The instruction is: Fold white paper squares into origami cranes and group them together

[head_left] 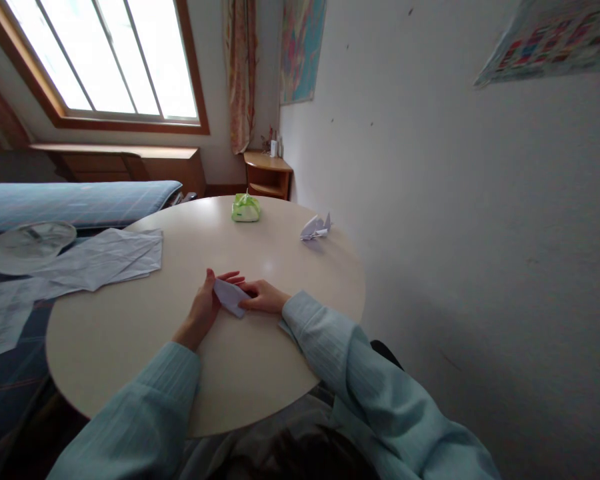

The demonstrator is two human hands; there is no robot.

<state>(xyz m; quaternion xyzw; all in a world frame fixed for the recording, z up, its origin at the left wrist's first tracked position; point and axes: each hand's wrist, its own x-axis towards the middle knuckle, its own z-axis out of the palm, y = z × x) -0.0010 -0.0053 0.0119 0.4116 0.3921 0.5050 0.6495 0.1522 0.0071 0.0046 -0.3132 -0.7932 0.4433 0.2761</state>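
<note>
A small folded piece of white paper point(231, 298) is held a little above the round table point(260, 373), its face tilted toward me. My right hand point(264, 297) pinches its right end between thumb and fingers. On the other side, my left hand point(205, 308) has its fingers stretched out behind the paper and its thumb raised apart. The paper's left corner touches that hand near the base of the thumb. Part of the left palm and fingers is hidden by the paper.
Farther back stands a green pack of tissues point(246, 208). A folded paper figure point(316, 228) lies near the wall point(455, 233). Crumpled paper sheets point(115, 257) cover the table's left edge, beside a clear round lid or plate point(35, 243).
</note>
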